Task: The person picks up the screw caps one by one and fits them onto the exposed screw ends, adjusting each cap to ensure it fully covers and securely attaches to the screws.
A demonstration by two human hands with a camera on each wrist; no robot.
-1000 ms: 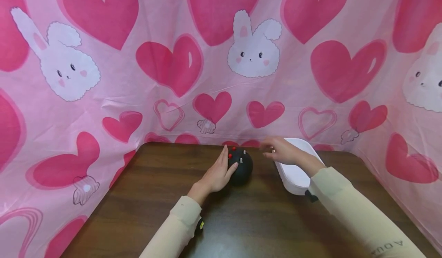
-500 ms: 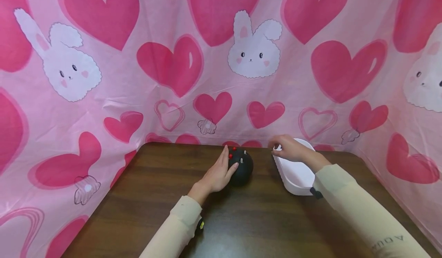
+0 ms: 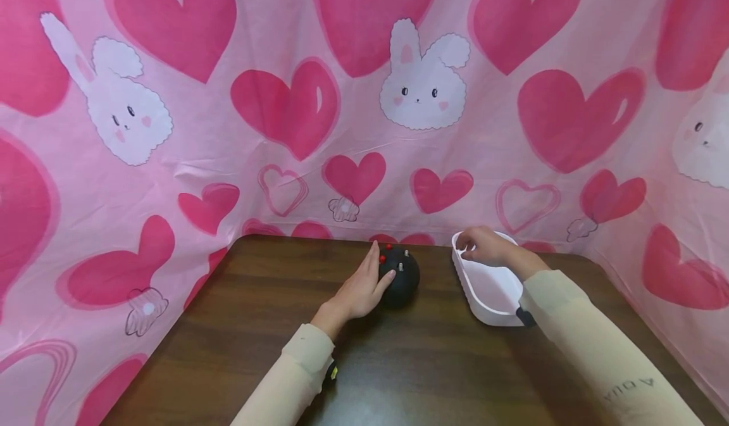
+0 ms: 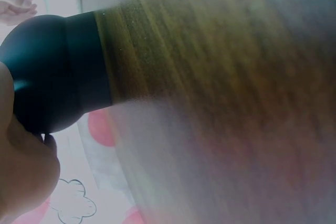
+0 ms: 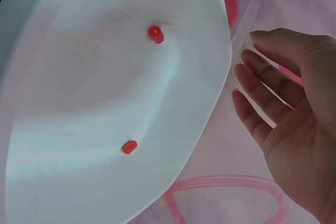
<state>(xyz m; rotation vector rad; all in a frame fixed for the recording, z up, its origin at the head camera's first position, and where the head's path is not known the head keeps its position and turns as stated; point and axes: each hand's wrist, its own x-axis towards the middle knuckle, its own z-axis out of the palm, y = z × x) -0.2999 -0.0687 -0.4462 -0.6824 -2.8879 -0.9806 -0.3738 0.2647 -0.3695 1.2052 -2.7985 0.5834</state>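
Note:
A black ball-shaped object point(image 3: 402, 287) with a short cylindrical base stands on the table; small red pieces point(image 3: 383, 259) and silver pins point(image 3: 401, 266) stick up from its top. My left hand point(image 3: 362, 288) rests against its left side, fingers straight, thumb across the front. In the left wrist view the ball point(image 4: 42, 72) lies against that hand. My right hand point(image 3: 484, 247) hangs over the far end of a white tray point(image 3: 492, 317). Its fingers point(image 5: 265, 85) are loosely bent, with nothing visible between them. Two small red pieces point(image 5: 156, 34) lie apart on the tray's floor.
The brown wooden table point(image 3: 256, 312) reaches back to a pink curtain point(image 3: 353, 122) printed with hearts and rabbits, which also hangs along both sides. A gap of bare wood separates the ball from the tray.
My right hand has moved rightward from beside the tray's far left rim to over its inside. The left hand and the ball have stayed together in place.

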